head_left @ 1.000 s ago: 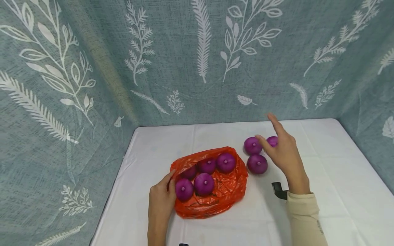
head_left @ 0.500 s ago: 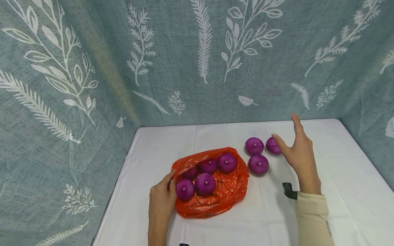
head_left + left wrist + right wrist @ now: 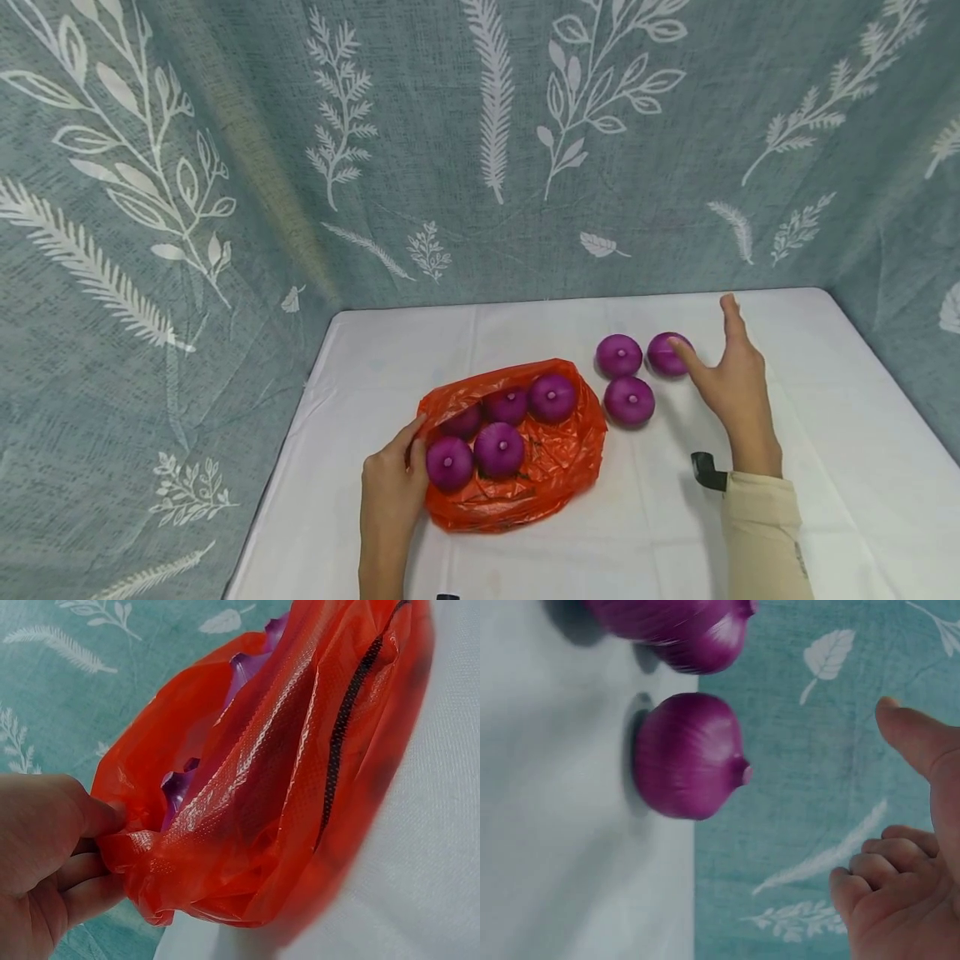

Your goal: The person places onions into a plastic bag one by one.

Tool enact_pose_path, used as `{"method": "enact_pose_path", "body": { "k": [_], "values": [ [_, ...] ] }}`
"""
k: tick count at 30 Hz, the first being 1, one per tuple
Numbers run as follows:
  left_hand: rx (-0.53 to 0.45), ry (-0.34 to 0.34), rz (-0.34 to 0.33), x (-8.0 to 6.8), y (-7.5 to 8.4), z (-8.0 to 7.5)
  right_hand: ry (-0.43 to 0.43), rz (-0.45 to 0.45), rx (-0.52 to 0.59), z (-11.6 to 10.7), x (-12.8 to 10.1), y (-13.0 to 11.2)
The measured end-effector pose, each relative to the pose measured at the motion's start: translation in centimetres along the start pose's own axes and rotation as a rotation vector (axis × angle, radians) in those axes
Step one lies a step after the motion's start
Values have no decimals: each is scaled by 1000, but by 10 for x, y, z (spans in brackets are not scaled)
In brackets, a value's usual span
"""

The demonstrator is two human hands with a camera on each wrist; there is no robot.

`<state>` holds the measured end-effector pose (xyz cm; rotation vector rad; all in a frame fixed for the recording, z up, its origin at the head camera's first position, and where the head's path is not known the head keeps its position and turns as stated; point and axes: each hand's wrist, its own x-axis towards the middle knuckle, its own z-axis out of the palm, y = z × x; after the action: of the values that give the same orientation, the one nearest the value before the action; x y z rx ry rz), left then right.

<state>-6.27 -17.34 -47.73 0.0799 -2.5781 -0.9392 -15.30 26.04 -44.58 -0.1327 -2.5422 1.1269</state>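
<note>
An orange-red plastic bag [image 3: 558,450] lies with its mouth spread on the table, several purple onions [image 3: 500,450] inside it. At its left rim my left hand [image 3: 393,479] pinches the plastic between thumb and fingers, which the left wrist view shows up close. Three more onions sit on the cloth right of the bag; the rightmost onion [image 3: 690,756] stands alone in the right wrist view. My right hand [image 3: 735,383] hovers beside that onion, thumb and forefinger spread apart, the other fingers bent, holding nothing.
A white cloth [image 3: 570,558] covers the table. Blue-green curtains [image 3: 450,167] with white leaf prints hang behind the table and at both sides. A dark strap piece [image 3: 707,471] sticks out at the right wrist.
My right hand has moved right, away from above the rightmost onion, uncovering it; in the last half second it shifts only slightly. The left hand and the bag hold still.
</note>
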Motion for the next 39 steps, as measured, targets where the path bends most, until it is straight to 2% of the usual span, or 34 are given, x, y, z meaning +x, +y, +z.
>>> {"method": "enact_pose_path", "body": {
  "k": [12, 22, 39],
  "values": [
    [11, 8, 9, 0, -1, 0, -89, 37, -16, 9, -2, 21],
    [7, 8, 12, 0, -3, 1, -160, 105, -46, 21, -7, 27],
    [16, -16, -17, 0, 0, -1, -206, 120, -84, 32, -4, 35]
  ]
}}
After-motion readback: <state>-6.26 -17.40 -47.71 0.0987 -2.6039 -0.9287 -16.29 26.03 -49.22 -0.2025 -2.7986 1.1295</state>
